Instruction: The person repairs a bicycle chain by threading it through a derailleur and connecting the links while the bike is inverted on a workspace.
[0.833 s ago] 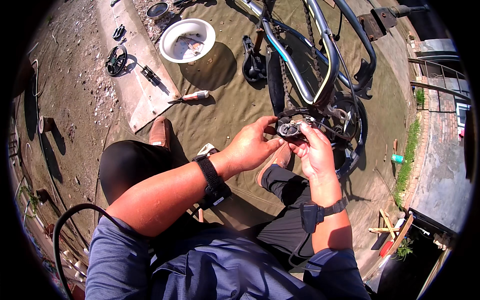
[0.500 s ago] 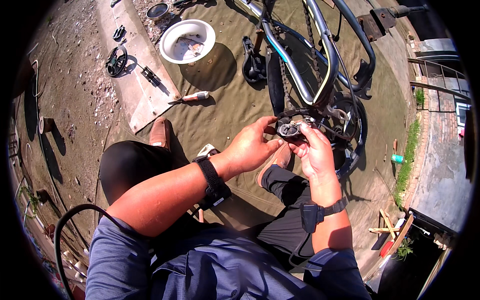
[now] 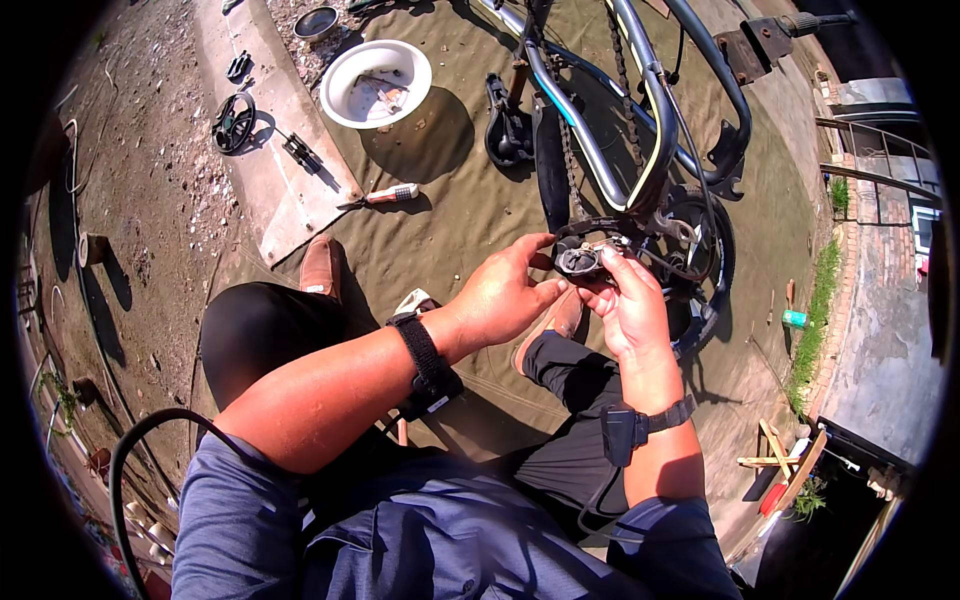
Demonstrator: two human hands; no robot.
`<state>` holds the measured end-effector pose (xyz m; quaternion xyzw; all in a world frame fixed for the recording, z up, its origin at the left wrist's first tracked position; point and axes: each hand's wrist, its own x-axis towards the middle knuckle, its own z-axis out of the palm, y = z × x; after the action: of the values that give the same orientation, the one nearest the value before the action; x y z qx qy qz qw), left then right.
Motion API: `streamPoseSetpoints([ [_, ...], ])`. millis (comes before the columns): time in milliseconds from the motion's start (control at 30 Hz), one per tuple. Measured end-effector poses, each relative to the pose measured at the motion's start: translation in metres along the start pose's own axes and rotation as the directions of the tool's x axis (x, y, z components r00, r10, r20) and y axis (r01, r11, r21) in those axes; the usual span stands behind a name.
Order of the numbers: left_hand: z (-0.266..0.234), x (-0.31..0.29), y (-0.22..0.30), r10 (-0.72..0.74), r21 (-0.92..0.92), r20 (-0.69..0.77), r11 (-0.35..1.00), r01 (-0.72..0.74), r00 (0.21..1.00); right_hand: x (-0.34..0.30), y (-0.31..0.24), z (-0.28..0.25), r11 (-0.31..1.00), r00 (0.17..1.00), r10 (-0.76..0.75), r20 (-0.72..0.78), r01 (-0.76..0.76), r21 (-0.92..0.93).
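Below the upturned bicycle frame [image 3: 597, 170], both hands meet at a small, dark, greasy bicycle part [image 3: 578, 261] with a rounded grey face. My right hand [image 3: 632, 310] grips its right side, thumb on top and fingers curled underneath. On the opposite side, my left hand [image 3: 505, 292] has its index finger and thumb curved around the part's edge, closed on it. The part's underside is hidden by my fingers. A dark cable [image 3: 690, 272] loops just to its right, and a rusty chain [image 3: 572, 165] hangs from the frame above.
A wheel [image 3: 722, 285] stands right of my hands. On the cloth [image 3: 440, 230] sit a white basin [image 3: 376, 48] and a knife-like tool [image 3: 391, 193]. A board [image 3: 290, 215] at left carries a black ring-shaped part [image 3: 234, 123] and a pedal [image 3: 299, 152]. The black saddle [image 3: 508, 130] is nearby.
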<state>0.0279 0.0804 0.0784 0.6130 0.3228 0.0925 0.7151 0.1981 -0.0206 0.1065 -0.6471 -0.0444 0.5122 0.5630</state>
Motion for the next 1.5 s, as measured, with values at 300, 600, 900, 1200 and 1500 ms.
streamPoseSetpoints([
  [300, 0.002, 0.0, -0.005, 0.03, -0.034, -0.042, 0.999, -0.032, 0.999, 0.0, 0.0, 0.0, 1.0, 1.0, -0.003, 0.0, 0.003, 0.002],
  [600, 0.0, -0.001, 0.0, 0.0, -0.007, 0.004, 1.0, 0.0, 1.0, 0.002, 0.001, -0.003, 0.999, 0.998, -0.038, -0.041, 0.039, 0.019],
  [900, -0.001, -0.001, 0.0, -0.002, 0.031, -0.009, 1.0, 0.002, 1.0, 0.004, 0.001, -0.008, 0.998, 0.996, -0.055, -0.064, 0.056, 0.025],
  [1200, 0.0, 0.0, -0.004, -0.003, 0.024, -0.006, 1.0, 0.003, 1.0, 0.005, -0.001, -0.01, 0.994, 0.99, -0.088, -0.11, 0.095, 0.059],
  [1500, 0.0, 0.0, -0.004, 0.002, 0.03, -0.006, 1.0, -0.002, 1.0, 0.013, -0.003, -0.032, 0.974, 0.982, -0.145, -0.117, 0.162, 0.156],
])
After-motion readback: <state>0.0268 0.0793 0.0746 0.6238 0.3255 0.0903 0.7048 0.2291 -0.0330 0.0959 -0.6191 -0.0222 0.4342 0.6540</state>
